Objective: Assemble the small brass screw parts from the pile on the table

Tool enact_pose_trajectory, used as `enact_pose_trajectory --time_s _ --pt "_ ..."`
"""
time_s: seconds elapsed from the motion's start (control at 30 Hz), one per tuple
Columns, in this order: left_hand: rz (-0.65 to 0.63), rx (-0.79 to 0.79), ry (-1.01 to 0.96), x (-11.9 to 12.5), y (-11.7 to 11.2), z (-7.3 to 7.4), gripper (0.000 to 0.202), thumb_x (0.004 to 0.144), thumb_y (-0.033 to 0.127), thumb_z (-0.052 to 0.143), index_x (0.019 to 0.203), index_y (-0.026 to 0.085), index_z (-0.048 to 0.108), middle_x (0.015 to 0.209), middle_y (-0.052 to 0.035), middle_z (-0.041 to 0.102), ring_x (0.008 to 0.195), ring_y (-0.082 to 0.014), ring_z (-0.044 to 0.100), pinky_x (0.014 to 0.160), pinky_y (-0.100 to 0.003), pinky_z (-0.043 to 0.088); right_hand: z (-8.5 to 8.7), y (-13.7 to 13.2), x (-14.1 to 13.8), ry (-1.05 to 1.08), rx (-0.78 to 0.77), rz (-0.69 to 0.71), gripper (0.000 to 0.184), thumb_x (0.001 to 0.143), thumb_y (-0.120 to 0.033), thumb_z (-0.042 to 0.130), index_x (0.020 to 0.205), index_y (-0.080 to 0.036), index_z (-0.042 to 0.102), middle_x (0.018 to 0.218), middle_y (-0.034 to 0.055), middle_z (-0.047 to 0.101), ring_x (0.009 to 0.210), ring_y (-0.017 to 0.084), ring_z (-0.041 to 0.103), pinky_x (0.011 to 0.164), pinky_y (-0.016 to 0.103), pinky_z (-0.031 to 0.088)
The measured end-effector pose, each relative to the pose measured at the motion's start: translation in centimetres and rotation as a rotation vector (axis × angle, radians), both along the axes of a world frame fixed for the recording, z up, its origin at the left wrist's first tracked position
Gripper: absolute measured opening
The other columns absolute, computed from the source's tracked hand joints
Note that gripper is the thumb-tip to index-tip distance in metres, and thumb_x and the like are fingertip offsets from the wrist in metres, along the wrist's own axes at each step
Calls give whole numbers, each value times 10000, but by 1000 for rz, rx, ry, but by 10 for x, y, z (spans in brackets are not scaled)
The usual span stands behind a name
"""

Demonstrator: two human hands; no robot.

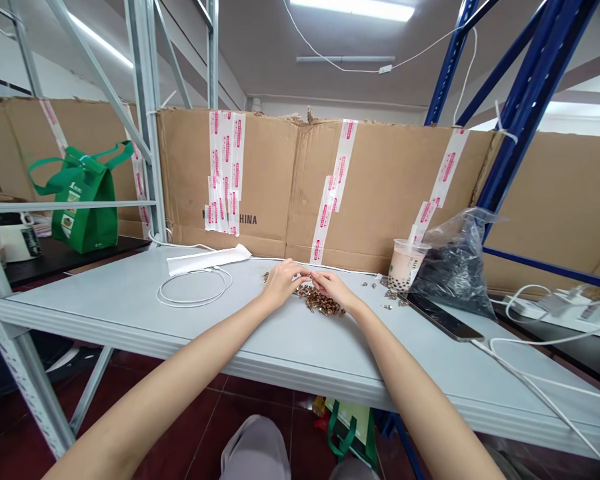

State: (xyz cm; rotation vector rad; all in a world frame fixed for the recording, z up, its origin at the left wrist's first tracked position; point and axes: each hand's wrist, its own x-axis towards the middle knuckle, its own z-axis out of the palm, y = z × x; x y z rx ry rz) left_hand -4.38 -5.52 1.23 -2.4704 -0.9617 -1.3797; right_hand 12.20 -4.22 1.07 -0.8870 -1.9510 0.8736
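Two narrowly pinched hands, any held item hidden: left hand (283,283) and right hand (333,289) just above a heap of copper-coloured screws (316,300) on the metal shelf (105,287), between a coiled white cable (194,288) and a milk-tea cup (409,263).

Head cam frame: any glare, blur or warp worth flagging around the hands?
Head view: ceiling light blows out; wide-angle warp curves the front edge of the shelf; left hand and right hand show no obvious motion blur; the pile of copper-coloured fasteners is too small to resolve individual pieces.
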Motion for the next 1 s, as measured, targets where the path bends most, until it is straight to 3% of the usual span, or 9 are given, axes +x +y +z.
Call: enact_pose_trajectory --time_s 0.17,0.4,0.63,0.87,1.0 --pt "35 3 10 -1 1 -1 153 775 301 535 820 200 641 793 -19 638 764 -152 496 726 -289 368 7 -7 0 -2 -20 11 371 736 -546 449 719 -176 440 522 -59 317 448 67 270 435 209 210" --pt "-15 11 20 -1 2 -2 162 779 297 529 832 190 637 795 -20 637 753 -149 489 710 -274 377 3 -5 -3 3 -10 30 445 766 -566 368 568 -168 378 480 -55 284 428 60 234 432 224 171" --pt "11 3 0 0 1 -1 158 776 298 533 821 189 637 776 -21 631 753 -152 485 708 -281 378 4 -6 -3 51 -30 73 386 737 -549 446 657 -175 394 536 -61 296 445 54 248 427 209 202" --pt "2 26 25 1 0 -1 158 785 295 520 821 193 636 785 -20 633 762 -152 489 710 -278 375 2 -2 -1 29 -8 32 462 766 -594 331 608 -165 396 507 -46 309 442 64 255 431 223 204" --pt "30 30 -26 0 1 1 152 787 287 518 812 187 628 799 -14 637 769 -153 492 713 -276 374 7 -6 -2 27 -13 79 387 746 -549 433 667 -171 423 539 -50 333 463 66 281 448 215 228"
